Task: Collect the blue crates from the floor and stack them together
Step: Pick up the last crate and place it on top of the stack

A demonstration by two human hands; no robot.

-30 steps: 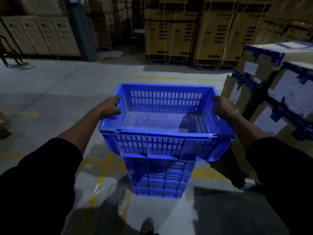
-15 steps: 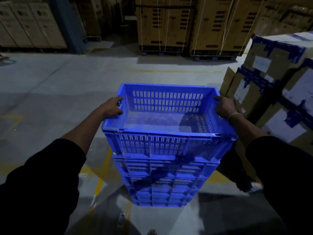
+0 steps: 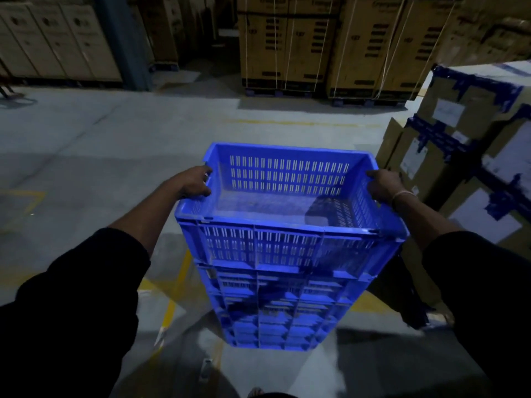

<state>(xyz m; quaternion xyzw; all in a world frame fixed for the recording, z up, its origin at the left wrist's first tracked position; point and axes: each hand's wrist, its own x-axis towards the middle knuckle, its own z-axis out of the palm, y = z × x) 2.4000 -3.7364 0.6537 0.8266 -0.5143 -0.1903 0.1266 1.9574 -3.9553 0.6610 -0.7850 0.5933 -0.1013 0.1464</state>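
Top blue crate [image 3: 287, 196] sitting on the crate stack [image 3: 275, 305].
Left hand [image 3: 194, 182] and right hand [image 3: 383, 185] are gripping opposite rims, fingers curled over them.

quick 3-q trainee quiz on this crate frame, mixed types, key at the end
1. True or false: the top crate is full of parts.
2. Where does each hand hold the top crate? A) the short-side rims B) the near long rim C) underneath
3. Fill in: the boxes bound with blue tape stand on the person's ____ side.

Key
1. False: its floor shows bare.
2. A: the left hand and the right hand each have a grip on one short-side rim, above the stack.
3. Right.
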